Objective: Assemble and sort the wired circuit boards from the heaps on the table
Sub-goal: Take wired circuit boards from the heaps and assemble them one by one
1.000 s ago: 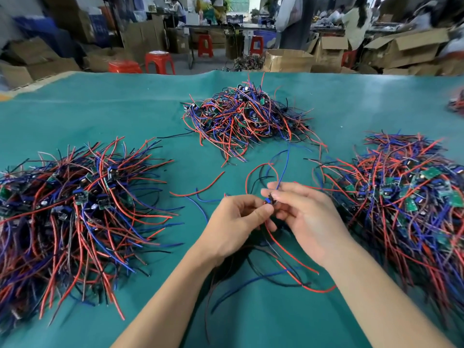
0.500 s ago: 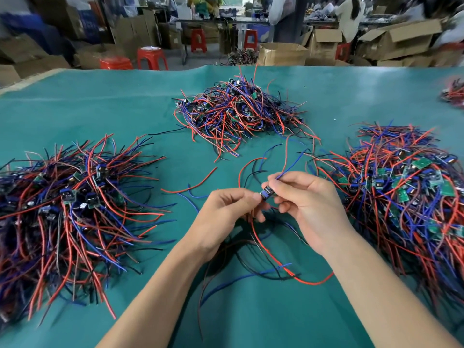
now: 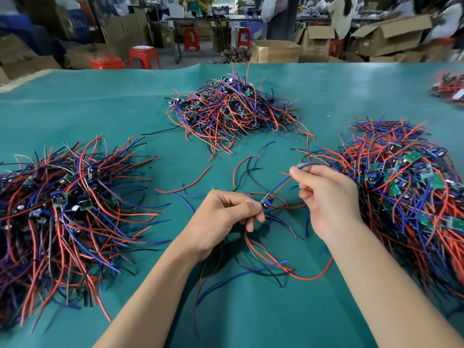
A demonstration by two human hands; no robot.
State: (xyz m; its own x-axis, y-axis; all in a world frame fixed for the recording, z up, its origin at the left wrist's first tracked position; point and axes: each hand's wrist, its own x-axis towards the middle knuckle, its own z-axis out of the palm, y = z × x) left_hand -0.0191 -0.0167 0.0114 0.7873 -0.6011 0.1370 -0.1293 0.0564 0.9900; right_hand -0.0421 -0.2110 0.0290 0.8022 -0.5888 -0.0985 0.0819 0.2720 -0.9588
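Observation:
A small circuit board (image 3: 267, 200) with red, blue and black wires hangs just above the green table (image 3: 105, 116) at the centre. My left hand (image 3: 226, 217) pinches the board's near end. My right hand (image 3: 326, 197) pinches the board's blue and red wires (image 3: 281, 187) a little up and to the right of it, pulling them straight. More wires (image 3: 271, 262) trail down onto the table under both hands. Three heaps of wired boards lie around: a left heap (image 3: 62, 209), a far middle heap (image 3: 233, 111) and a right heap (image 3: 406, 197).
A few loose wires (image 3: 183, 187) lie between the heaps. Another small heap (image 3: 449, 89) sits at the far right edge. Beyond the table are cardboard boxes (image 3: 276, 50), red stools (image 3: 144, 55) and people at other benches.
My right hand has slid from the board up along its wires to the right, stretching them out. My left hand kept hold of the board. The camera tilted slightly.

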